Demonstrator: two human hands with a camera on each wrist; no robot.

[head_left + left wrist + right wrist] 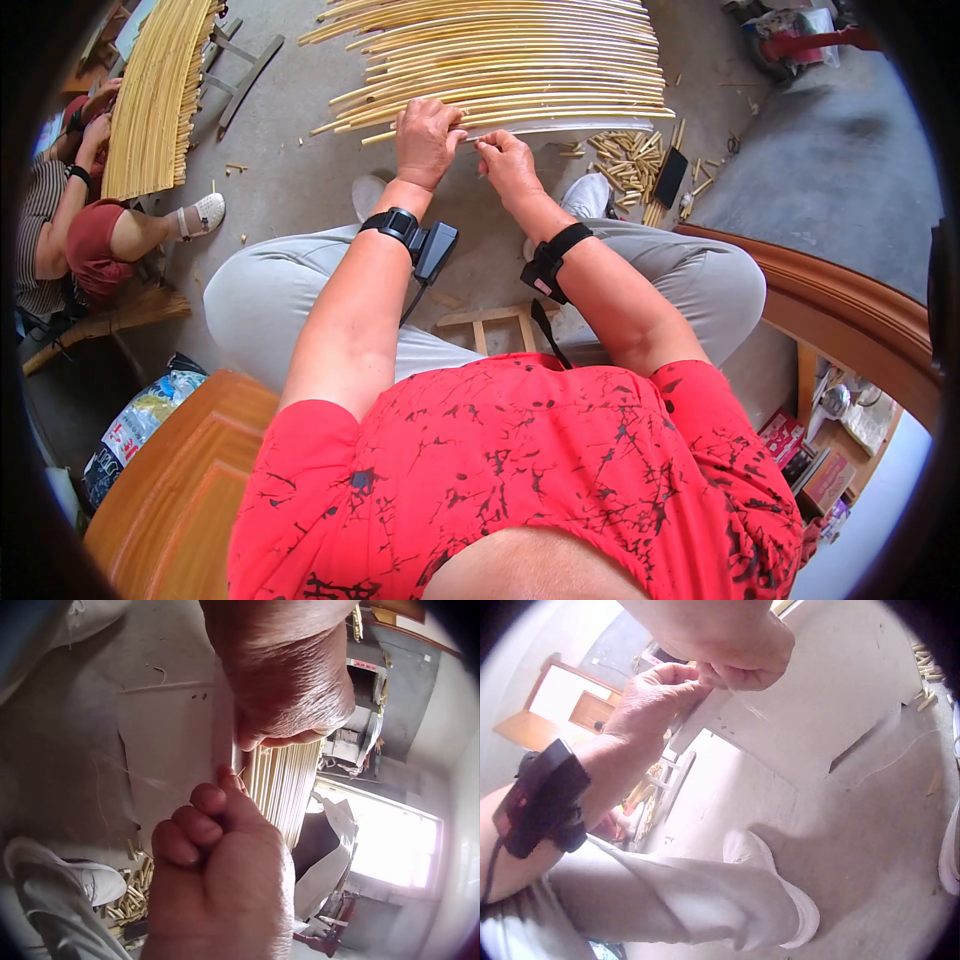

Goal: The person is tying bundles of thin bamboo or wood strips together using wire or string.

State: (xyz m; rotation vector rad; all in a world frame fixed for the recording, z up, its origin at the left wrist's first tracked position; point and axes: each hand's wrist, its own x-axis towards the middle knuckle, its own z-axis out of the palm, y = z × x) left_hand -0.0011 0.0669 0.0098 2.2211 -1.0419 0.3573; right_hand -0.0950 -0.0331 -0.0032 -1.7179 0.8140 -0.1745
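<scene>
Stick mat [510, 65], made of many thin, straight, pale yellow rods laid side by side, lies in front of a seated person, just beyond their hands; its rods run left to right with narrow gaps between them, glossy where light falls, the left ends staggered and the right ends nearly even. Nearest is the person's red top [520, 440] with dark branching marks, then grey trousers [290, 285] with knees spread wide. Between the knees, the left hand [428, 145] and right hand [510, 165] meet at the mat's near edge, fingers curled, thumbs and fingertips pinched together on a fine thread [754, 709], partly hidden by the fingers. A white panel [825, 690] hangs below that edge. Short cut pieces [628, 165] are heaped on the floor near the right shoe [587, 195]. Farther off at the left, another person [60, 215] sits at a second mat [155, 100] of similar yellow rods
</scene>
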